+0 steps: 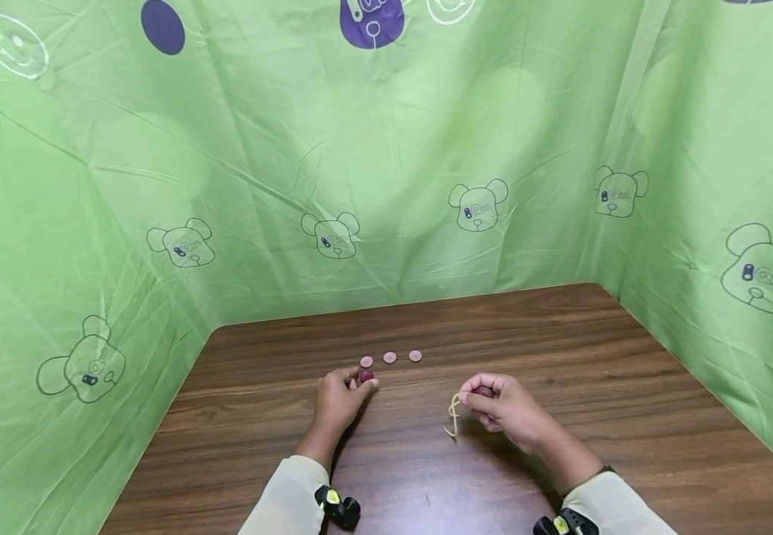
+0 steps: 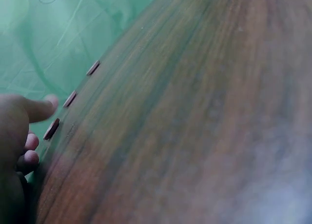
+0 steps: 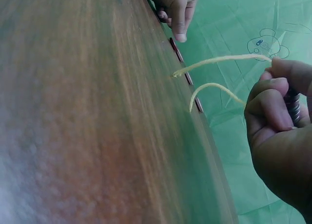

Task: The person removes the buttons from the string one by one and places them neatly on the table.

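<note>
Three pink buttons [image 1: 389, 357] lie in a row on the wooden table, and a dark red button [image 1: 366, 377] lies just in front of the leftmost one. My left hand [image 1: 340, 401] is around that red button, thumb and fingers on either side. In the left wrist view the thumb [image 2: 41, 109] stands apart from the fingers, above the table; contact with the button is unclear. My right hand [image 1: 510, 409] pinches a yellow string [image 1: 454, 416], both ends dangling. Within its curled fingers is a stack of dark buttons [image 3: 294, 107], partly hidden by the fingers.
The brown wooden table [image 1: 279, 431] ends at a back edge behind the buttons. A green curtain [image 1: 386, 148] printed with bear outlines hangs around the back and sides. Dark wrist cameras [image 1: 338, 508] sit on both sleeves.
</note>
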`<state>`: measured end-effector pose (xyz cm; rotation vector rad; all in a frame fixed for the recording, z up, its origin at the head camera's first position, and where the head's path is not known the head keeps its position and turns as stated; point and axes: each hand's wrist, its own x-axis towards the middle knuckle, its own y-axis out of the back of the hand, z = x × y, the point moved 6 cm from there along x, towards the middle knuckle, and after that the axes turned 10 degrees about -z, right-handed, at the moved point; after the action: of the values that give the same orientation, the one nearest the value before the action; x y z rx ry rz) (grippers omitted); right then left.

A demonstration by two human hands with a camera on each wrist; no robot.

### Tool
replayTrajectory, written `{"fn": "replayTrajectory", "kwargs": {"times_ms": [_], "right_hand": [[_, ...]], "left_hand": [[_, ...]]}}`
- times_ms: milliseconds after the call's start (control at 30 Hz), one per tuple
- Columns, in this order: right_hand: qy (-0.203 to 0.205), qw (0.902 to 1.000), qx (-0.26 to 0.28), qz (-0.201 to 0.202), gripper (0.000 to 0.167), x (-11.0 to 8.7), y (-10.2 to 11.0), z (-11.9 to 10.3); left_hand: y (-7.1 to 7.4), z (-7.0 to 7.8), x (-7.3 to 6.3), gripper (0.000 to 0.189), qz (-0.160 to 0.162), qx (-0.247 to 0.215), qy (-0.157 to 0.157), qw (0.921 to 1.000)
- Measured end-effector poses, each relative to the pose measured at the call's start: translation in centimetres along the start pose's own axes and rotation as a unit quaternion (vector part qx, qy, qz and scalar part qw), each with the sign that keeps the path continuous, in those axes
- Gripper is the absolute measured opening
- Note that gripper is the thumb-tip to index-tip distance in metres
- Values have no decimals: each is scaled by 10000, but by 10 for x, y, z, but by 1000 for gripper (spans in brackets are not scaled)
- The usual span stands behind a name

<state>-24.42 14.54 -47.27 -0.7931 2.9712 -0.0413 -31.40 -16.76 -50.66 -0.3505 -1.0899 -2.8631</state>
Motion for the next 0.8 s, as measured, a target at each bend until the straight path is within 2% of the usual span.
{"fn": "replayTrajectory", "kwargs": {"times_ms": [133, 367, 633, 800], "right_hand": [[-89, 9999, 69, 24, 8, -1, 1, 1], [-180, 9994, 280, -76, 14, -2, 1, 2], [133, 9958, 588, -682, 38, -2, -5, -1], [215, 9951, 408, -870, 43, 1, -9, -1]], "left_hand": [[1, 2, -2, 36, 54, -147, -6, 9999], [5, 7, -6, 31, 247, -259, -378, 9986], [9, 10, -8, 34, 424, -444, -367, 9974], [11, 15, -10, 39, 593, -514, -454, 9959]]}}
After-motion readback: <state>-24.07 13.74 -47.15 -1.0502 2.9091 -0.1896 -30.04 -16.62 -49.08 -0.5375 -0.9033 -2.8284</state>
